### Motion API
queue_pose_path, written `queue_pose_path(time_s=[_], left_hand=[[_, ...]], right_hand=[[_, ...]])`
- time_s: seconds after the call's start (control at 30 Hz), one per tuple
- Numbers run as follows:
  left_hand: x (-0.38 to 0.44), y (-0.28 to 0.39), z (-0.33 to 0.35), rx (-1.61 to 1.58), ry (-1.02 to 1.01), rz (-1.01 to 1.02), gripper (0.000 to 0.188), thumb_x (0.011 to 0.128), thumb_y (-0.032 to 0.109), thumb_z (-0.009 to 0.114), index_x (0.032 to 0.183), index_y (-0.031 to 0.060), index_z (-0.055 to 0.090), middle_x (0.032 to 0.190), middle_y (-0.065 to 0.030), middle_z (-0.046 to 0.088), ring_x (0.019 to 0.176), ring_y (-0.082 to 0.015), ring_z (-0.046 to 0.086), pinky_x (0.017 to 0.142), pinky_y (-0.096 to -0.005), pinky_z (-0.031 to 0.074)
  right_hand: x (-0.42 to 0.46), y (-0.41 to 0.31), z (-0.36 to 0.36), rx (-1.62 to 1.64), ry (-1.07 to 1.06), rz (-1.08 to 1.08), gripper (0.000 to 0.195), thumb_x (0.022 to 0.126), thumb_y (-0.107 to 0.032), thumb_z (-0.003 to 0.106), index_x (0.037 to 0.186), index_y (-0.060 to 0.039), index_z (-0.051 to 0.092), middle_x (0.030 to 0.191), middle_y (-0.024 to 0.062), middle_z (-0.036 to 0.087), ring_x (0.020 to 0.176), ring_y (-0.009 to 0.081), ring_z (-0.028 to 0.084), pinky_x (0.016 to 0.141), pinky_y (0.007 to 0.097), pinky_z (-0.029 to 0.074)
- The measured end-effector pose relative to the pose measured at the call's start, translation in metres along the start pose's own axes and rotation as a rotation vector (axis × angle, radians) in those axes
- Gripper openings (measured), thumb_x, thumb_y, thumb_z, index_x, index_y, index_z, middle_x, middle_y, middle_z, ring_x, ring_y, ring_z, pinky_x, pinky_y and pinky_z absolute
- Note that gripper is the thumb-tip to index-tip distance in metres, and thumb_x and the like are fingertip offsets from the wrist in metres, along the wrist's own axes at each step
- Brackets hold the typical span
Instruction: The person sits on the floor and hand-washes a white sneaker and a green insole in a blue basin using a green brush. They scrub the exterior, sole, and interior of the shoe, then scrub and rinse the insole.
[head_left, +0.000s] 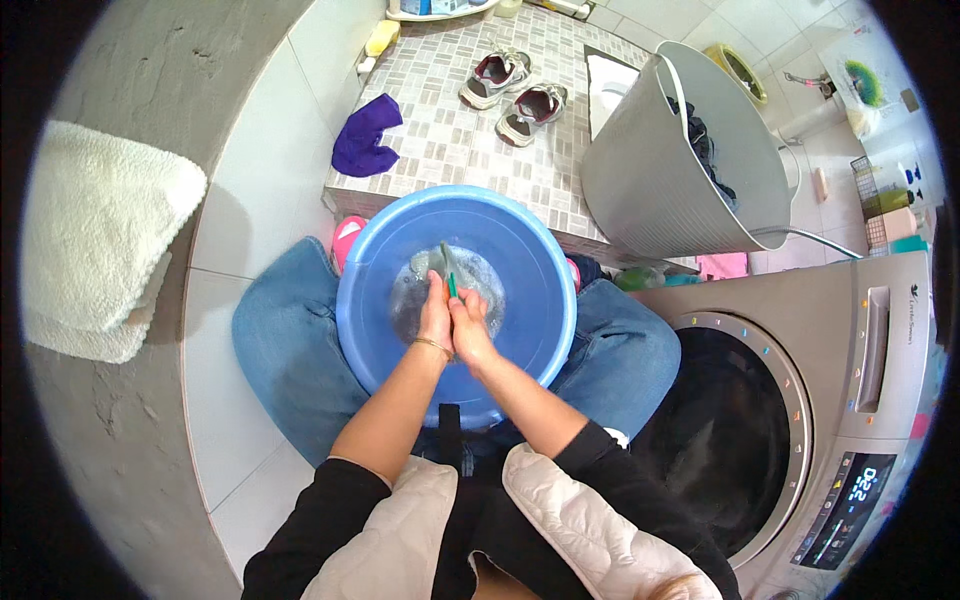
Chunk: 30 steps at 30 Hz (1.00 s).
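Note:
Both hands are low inside a blue plastic basin (367, 300), over a little sudsy water (491, 281). My right hand (472, 324) grips a small green-edged item (452, 286) with a bit of orange beside it; fingers hide most of it, so its kind is unclear. My left hand (436, 315) is pressed alongside, its thumb against a thin greyish piece (444, 255) that points away from me. Whether that piece and the green item are one object cannot be told. The basin stands between my knees in blue jeans (289, 330).
On the tiled step (442, 146) ahead lie a purple cloth item (366, 139) and a pair of sneakers (534, 109). A tall grey tub (637, 165) holding dark clothes (705, 146) stands at right, above a front-loading washing machine (825, 330). A white towel (112, 225) rests on the left ledge.

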<state>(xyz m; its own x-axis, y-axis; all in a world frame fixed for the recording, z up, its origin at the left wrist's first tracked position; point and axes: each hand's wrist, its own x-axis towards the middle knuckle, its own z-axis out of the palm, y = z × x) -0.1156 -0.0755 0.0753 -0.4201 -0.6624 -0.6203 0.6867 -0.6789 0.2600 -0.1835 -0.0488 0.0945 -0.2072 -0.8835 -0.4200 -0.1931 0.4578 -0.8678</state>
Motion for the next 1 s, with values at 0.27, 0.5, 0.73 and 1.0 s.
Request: queue_pose_path(time_s=[0.27,0.5,0.73,1.0], left_hand=[[0.012,0.012,-0.035,-0.053,-0.494,-0.017,0.066,0.084,0.071,0.030,0.103,0.0111,0.048,0.092,-0.0072,0.057,0.082,-0.0230,0.056,0.079,-0.0376,0.047],[-0.018,-0.009,0.026,0.092,0.033,0.116,0.066,0.085,0.071,0.028,0.101,0.0124,0.053,0.088,-0.0047,0.058,0.084,-0.0199,0.057,0.075,-0.0326,0.047],[-0.044,-0.018,0.059,0.159,-0.089,0.212,0.061,0.093,0.059,0.026,0.128,0.0117,0.041,0.118,-0.0042,0.052,0.113,-0.0179,0.048,0.098,-0.0340,0.036],[-0.050,-0.005,0.057,0.313,-0.043,0.254,0.065,0.091,0.062,0.025,0.120,0.0070,0.045,0.111,-0.0057,0.057,0.108,-0.0184,0.050,0.096,-0.0351,0.036]], right_hand=[[-0.009,0.004,0.008,0.037,-0.065,0.030,0.040,0.090,-0.025,0.045,0.125,-0.0053,0.044,0.130,0.0202,0.031,0.122,0.0342,0.031,0.104,0.0429,0.025],[0.004,0.002,-0.006,-0.009,0.022,0.093,0.042,0.092,-0.030,0.043,0.126,-0.0055,0.040,0.129,0.0183,0.029,0.121,0.0330,0.032,0.103,0.0437,0.028],[0.031,0.001,-0.020,0.124,0.146,0.101,0.041,0.092,-0.031,0.042,0.123,-0.0035,0.042,0.126,0.0207,0.034,0.115,0.0352,0.035,0.100,0.0442,0.030],[0.034,-0.001,-0.015,0.095,0.074,0.042,0.039,0.094,-0.033,0.038,0.124,-0.0085,0.042,0.121,0.0206,0.038,0.116,0.0315,0.035,0.100,0.0421,0.029]])
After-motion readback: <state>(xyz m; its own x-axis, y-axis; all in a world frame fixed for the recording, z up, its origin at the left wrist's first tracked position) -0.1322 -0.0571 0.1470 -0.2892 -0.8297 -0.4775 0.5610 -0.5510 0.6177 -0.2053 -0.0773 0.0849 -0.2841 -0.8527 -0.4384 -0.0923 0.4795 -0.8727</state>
